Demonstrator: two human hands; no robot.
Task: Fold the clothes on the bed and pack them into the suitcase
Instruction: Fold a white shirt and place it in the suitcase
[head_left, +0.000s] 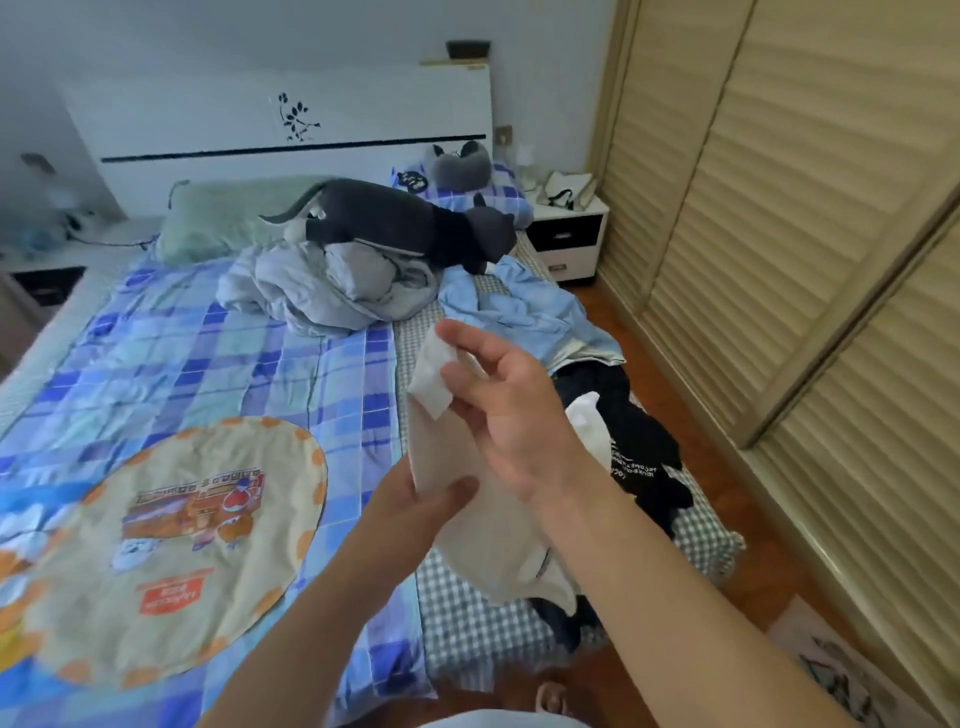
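Cream garment (467, 525) lower end hidden behind right forearm.

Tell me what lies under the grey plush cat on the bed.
The grey plush cat lies on a crumpled grey blanket, which sits on the blue checked quilt. Anything beneath the blanket is hidden.

The right hand (511, 415) covers part of the cream garment (493, 535), so how its fingers meet the cloth behind the palm cannot be told. The left hand (415, 504) shows only its thumb and wrist; its fingers lie behind the fabric. The print on the black garment (644, 467) is too small to read. The left nightstand (47, 260) and what stands on it are blurred. The bed (519, 623) runs off the left and bottom edges.
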